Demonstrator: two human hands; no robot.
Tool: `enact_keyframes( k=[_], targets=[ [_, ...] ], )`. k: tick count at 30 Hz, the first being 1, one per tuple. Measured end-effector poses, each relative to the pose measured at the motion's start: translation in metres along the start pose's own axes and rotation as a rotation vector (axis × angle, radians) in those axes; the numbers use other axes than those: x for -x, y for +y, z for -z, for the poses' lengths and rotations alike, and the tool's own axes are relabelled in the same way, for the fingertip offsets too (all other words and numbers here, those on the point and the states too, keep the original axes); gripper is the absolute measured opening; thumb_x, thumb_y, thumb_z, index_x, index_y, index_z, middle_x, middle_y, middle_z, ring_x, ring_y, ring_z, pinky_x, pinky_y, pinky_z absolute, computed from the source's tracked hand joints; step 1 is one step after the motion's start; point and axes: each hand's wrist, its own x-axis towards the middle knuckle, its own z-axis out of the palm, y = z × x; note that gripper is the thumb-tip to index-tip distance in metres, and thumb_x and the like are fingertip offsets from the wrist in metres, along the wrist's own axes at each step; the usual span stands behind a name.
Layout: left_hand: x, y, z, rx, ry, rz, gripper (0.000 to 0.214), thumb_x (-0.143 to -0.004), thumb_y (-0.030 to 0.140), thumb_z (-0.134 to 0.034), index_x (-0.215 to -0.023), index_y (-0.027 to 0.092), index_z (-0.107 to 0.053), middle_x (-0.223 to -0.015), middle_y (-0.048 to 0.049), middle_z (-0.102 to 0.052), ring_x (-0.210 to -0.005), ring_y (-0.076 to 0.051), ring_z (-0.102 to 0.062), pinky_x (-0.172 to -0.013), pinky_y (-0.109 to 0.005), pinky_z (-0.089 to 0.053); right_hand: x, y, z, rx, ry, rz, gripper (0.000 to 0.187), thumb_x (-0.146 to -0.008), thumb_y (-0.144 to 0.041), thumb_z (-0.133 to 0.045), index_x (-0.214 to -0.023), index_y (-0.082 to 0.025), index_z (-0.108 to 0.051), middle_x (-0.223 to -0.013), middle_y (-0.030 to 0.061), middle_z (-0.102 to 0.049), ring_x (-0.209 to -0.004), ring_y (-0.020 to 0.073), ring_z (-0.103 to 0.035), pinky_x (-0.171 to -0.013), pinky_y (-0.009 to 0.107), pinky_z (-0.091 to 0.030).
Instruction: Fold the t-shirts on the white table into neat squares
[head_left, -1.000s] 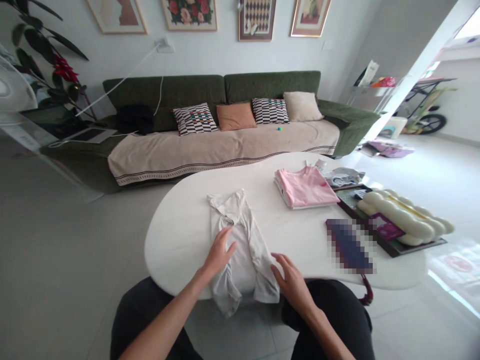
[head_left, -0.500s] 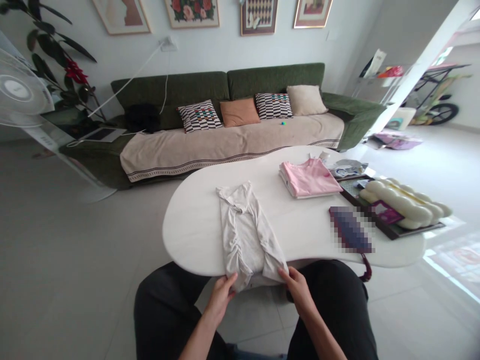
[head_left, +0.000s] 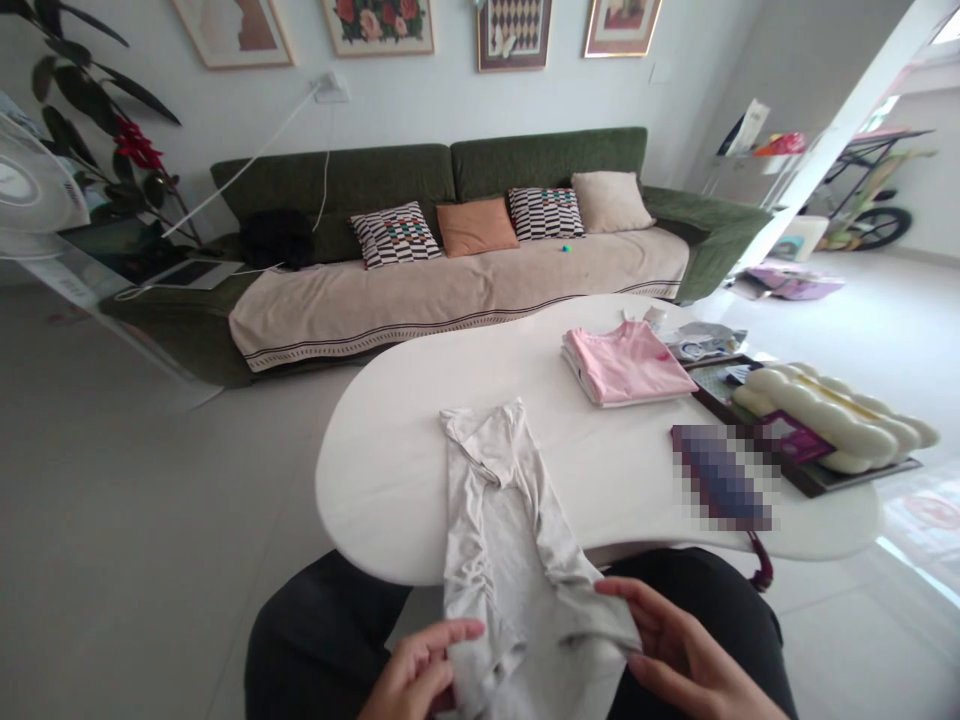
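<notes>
A light grey, wrinkled top (head_left: 510, 560) lies over the near edge of the white table (head_left: 375, 430), its far end on the tabletop and its near end hanging toward my lap. Two gathered strips run down its length, probably sleeves folded inward. My left hand (head_left: 424, 668) grips the garment's left side, index finger laid over the cloth and thumb low at the edge. On the opposite side my right hand (head_left: 686, 650) has a folded corner between fingers and thumb. The garment's lowest part runs out of the picture.
A folded pink shirt (head_left: 628, 362) tops a small stack at the back. Right of it, a dark tray (head_left: 810, 485) carries a cream, bubbly cushion-like object (head_left: 832, 410). A blurred-out dark item (head_left: 720, 478) with a strap lies nearer. Beyond stands a green sofa (head_left: 375, 180).
The top has been drawn toward me, with more of it now past the table edge. Both hands have come nearer my body and spread farther apart.
</notes>
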Motion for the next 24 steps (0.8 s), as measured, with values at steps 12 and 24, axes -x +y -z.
enact_keyframes(
  k=[12, 24],
  targets=[
    [-0.212, 0.147, 0.063, -0.533, 0.324, -0.172, 0.032, -0.059, 0.037, -0.065, -0.044, 0.014, -0.048, -0.041, 0.0060, -0.037, -0.045, -0.008, -0.035, -0.046, -0.021, -0.023, -0.293, -0.013, 0.064, 0.464, 0.293, 0.024, 0.020, -0.062, -0.032, -0.057, -0.055, -0.015, -0.050, -0.049, -0.0056, -0.042, -0.051, 0.0079, -0.039, -0.047, 0.019, -0.027],
    [-0.251, 0.150, 0.082, -0.420, 0.284, -0.436, 0.030, -0.071, 0.040, -0.055, -0.083, 0.013, -0.062, -0.072, -0.0025, -0.062, -0.068, -0.015, -0.055, -0.060, -0.022, -0.041, -0.316, 0.010, 0.073, 0.471, 0.331, 0.103, 0.029, -0.078, -0.035, -0.042, -0.093, -0.015, -0.057, -0.073, 0.0030, -0.063, -0.064, 0.0145, -0.057, -0.056, 0.023, -0.043]
  ],
)
